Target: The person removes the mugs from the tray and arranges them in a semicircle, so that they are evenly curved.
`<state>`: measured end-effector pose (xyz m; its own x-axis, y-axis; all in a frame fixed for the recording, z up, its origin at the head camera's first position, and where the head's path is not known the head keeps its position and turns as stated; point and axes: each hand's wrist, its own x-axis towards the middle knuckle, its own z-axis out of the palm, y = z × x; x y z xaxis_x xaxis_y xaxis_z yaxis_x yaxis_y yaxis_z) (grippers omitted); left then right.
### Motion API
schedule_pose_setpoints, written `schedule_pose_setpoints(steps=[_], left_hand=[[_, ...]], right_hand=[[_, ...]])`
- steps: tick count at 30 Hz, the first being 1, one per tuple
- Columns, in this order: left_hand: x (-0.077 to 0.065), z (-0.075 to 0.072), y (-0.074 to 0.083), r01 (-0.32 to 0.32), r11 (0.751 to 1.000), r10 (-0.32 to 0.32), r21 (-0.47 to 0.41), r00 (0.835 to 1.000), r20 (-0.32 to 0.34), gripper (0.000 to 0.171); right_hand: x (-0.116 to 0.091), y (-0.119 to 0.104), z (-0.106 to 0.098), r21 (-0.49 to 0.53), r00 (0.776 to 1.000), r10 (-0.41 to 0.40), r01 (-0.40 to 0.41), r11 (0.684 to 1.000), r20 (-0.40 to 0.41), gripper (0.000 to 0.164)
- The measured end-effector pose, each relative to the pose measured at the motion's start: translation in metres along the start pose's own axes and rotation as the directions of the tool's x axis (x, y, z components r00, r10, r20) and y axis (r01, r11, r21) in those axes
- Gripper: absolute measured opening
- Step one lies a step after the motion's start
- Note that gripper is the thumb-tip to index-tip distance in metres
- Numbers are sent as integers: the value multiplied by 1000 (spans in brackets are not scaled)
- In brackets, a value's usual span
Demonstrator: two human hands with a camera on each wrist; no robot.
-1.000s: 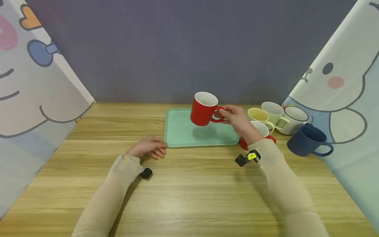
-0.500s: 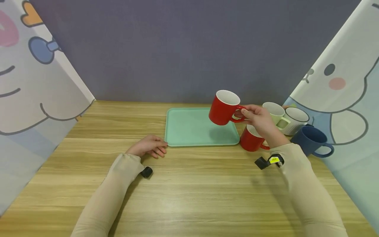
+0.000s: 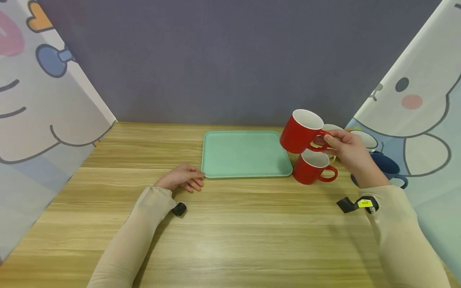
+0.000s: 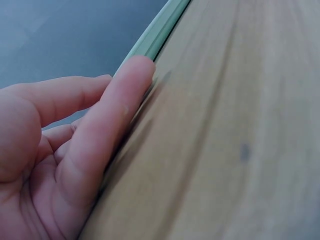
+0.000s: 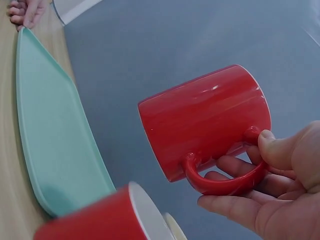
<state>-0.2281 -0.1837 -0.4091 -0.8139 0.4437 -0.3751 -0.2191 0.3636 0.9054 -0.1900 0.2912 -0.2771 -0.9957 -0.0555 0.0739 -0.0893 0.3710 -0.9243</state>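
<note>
My right hand (image 3: 351,154) grips the handle of a red mug (image 3: 301,131) with a white inside. This mug is held up, slightly tilted, above a second red mug (image 3: 310,168), which stands on the table beside the tray's right end. In the right wrist view the thumb presses the top of the handle and the fingers curl through it. At the near left corner of a pale green rectangular tray (image 3: 245,154), my left hand (image 3: 181,177) pinches the rim between thumb and finger. The left wrist view shows those fingertips (image 4: 140,67) at the tray's edge.
Behind my right hand, partly hidden, stand a pale mug (image 3: 332,128), a white dark-rimmed mug (image 3: 365,139) and a dark blue mug (image 3: 387,165). A grey wall (image 3: 230,64) closes the back of the wooden table (image 3: 230,232). Printed panels flank both sides.
My right hand has carried the red mug rightward from over the tray to above the second red mug, which has come into fuller view. My left hand has stayed at the tray's corner.
</note>
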Motion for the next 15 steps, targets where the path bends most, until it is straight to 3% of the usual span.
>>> schedule_pose_setpoints(steps=[2,5,9,15], left_hand=[[0,0,0,2,1000,-2,1,1000,-1,25],[0,1,1,10,1000,-10,0,1000,-6,24],[-2,1,3,15,1000,-15,1,1000,-9,24],[-1,0,3,11,1000,-11,-2,1000,-1,25]], right_hand=[[-5,3,-8,11,1000,-10,10,1000,-21,25],[-10,9,-19,127,998,-57,62,990,-40,17],[-17,18,-33,319,992,-121,127,939,-38,19],[-30,28,-52,387,989,-141,149,910,-50,26]])
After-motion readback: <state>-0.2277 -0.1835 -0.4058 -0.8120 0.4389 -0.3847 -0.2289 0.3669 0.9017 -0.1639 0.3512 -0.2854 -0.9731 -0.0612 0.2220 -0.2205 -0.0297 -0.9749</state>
